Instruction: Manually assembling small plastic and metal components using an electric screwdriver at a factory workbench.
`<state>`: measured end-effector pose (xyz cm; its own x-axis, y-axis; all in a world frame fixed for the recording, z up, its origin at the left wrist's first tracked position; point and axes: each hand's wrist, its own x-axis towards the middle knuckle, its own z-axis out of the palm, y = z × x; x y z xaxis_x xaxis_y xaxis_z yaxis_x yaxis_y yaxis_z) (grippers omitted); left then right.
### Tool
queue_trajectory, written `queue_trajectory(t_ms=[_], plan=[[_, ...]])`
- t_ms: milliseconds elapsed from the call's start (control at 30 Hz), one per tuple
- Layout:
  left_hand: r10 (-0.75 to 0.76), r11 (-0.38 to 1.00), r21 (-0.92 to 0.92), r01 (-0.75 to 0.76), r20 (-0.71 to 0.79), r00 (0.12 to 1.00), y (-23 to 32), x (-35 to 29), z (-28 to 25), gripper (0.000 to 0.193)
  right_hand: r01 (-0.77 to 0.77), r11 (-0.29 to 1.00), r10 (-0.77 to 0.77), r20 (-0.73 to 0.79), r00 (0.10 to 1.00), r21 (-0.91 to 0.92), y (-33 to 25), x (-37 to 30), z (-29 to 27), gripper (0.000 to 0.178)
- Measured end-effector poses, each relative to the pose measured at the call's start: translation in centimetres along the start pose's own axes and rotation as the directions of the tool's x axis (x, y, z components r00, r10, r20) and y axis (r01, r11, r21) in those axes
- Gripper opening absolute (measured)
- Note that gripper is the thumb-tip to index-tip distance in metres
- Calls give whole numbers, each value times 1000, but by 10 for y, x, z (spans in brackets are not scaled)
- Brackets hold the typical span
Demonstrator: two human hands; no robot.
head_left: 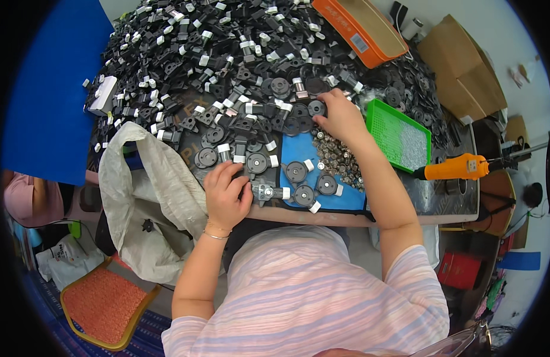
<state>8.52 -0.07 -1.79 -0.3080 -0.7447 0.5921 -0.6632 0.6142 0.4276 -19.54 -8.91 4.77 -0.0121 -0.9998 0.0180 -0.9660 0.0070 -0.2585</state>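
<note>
My right hand (pixel 343 119) reaches to the heap's near edge, thumb and fingers closed on a round black wheel disc (pixel 316 108). More black discs (pixel 299 116) lie just left of it. My left hand (pixel 227 193) rests at the table's near side with bent fingers apart. Beside its thumb lies a black bracket with a white cap (pixel 269 192); whether they touch is unclear. Black wheel pieces with white caps (pixel 296 171) sit on a blue mat (pixel 299 144), next to a pile of small metal parts (pixel 340 156).
A large heap of black, white-capped parts (pixel 186 53) covers the table's back. Rightward are a green tray (pixel 371 128) of small silvery pieces, an orange power screwdriver (pixel 456 168), an orange box (pixel 370 35) and a cardboard box (pixel 465 71). A pale sack (pixel 117 196) hangs at left.
</note>
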Motion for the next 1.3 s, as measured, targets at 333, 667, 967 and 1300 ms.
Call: queue_trajectory(t_ms=[333,667,967,1300], plan=[[-12,1000,-18,12,-3,1000,0,0,0,12,220,940,-215,-50,975,262,12,-25,7,15],[-8,1000,-14,8,-14,1000,-1,0,0,13,148,982,-158,80,984,115,-2,-39,5,49],[-5,1000,-31,4,-17,1000,0,0,-1,12,192,978,-189,-39,981,86,-5,-46,5,44],[7,999,-35,-8,-24,1000,-1,0,0,13,488,861,-501,70,863,144,-81,-97,15,44]])
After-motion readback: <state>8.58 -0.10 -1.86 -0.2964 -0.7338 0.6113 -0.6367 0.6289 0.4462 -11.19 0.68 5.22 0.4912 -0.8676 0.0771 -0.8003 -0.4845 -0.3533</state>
